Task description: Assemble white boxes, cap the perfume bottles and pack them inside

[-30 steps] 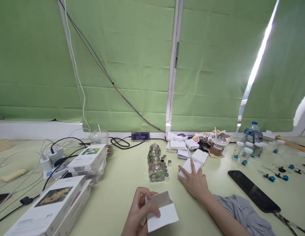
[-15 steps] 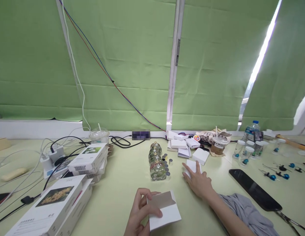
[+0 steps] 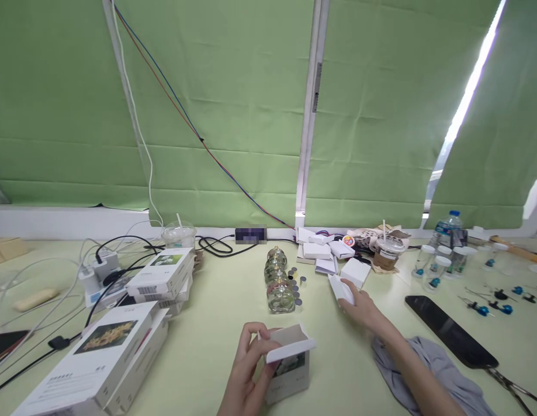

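Observation:
My left hand (image 3: 251,370) grips an open white cardboard box (image 3: 290,381) near the front of the table; its flap is up and a dark photo shows on its side. Farther right, my right hand (image 3: 359,306) is closed on a small white box (image 3: 341,289), which it holds tilted by its right side. Ahead of my left hand are several small glass jars (image 3: 280,297) in a row, with grey coin-like discs (image 3: 298,301) beside them. Behind my right hand lies another white box (image 3: 355,271), close to a heap of small white boxes (image 3: 318,250).
Printed white boxes (image 3: 108,341) are stacked at left, near cables and chargers (image 3: 104,263). At right are a black phone (image 3: 448,332), grey cloth (image 3: 420,370), scissors (image 3: 506,381), lidded vials (image 3: 436,274) and blue earphones (image 3: 480,309). An iced coffee cup (image 3: 386,257) stands behind.
The box in my left hand has tipped, so its photo side now shows. My right hand, previously flat over the small white box, has gripped and tilted it. The view has shifted slightly.

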The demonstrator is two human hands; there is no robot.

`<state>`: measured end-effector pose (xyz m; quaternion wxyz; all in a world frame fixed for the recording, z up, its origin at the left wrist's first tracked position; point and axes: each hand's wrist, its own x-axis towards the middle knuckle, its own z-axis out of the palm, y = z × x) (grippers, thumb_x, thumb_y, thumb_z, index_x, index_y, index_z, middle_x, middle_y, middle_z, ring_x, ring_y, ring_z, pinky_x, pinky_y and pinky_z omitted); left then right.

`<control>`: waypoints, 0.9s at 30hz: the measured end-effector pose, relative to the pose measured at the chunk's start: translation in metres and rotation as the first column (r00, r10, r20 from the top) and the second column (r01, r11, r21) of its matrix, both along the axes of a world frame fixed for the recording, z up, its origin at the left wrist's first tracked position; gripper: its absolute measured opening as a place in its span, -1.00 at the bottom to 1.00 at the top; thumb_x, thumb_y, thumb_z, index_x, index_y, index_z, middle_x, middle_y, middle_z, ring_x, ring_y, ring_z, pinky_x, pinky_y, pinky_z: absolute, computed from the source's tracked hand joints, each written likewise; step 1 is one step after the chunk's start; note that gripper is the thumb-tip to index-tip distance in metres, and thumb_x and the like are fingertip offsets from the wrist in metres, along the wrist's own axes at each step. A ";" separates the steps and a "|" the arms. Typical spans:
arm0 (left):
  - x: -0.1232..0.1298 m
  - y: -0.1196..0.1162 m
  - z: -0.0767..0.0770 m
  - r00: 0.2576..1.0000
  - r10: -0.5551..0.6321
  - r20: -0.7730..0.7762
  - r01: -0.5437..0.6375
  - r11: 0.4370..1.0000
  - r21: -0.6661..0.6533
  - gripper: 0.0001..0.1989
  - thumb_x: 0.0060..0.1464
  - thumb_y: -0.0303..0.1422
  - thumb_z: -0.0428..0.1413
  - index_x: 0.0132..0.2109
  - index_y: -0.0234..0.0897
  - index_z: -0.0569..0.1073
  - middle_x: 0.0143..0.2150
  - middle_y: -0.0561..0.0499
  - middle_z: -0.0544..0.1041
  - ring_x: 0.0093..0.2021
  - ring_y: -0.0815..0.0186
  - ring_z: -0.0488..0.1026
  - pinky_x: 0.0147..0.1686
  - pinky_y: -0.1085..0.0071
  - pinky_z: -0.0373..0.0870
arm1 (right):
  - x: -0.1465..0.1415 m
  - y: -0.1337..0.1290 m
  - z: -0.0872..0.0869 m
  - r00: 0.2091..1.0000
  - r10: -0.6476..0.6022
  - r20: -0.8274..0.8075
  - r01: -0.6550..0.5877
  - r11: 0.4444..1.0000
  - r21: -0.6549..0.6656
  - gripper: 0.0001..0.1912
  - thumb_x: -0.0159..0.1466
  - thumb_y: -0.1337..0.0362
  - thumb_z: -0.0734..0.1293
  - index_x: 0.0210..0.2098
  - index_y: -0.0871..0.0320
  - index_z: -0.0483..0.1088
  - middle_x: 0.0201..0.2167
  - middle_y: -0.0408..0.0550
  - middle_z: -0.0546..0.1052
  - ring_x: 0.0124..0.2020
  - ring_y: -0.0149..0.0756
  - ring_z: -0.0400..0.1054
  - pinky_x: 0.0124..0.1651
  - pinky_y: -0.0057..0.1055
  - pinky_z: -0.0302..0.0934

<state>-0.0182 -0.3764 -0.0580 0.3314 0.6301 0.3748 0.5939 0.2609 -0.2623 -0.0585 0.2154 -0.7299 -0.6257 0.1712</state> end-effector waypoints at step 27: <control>-0.005 -0.005 0.014 0.980 -0.200 -0.002 0.199 0.978 -0.056 -0.65 0.15 -0.05 0.04 -0.37 -0.20 0.52 -0.08 -0.10 0.31 -0.17 0.18 0.35 -0.21 0.39 0.28 | -0.097 -0.062 0.057 0.048 0.550 -0.834 -0.326 0.798 0.507 0.17 -0.13 0.18 0.58 0.30 -0.08 -0.16 -0.03 0.01 0.48 -0.04 -0.08 0.41 -0.01 -0.13 0.30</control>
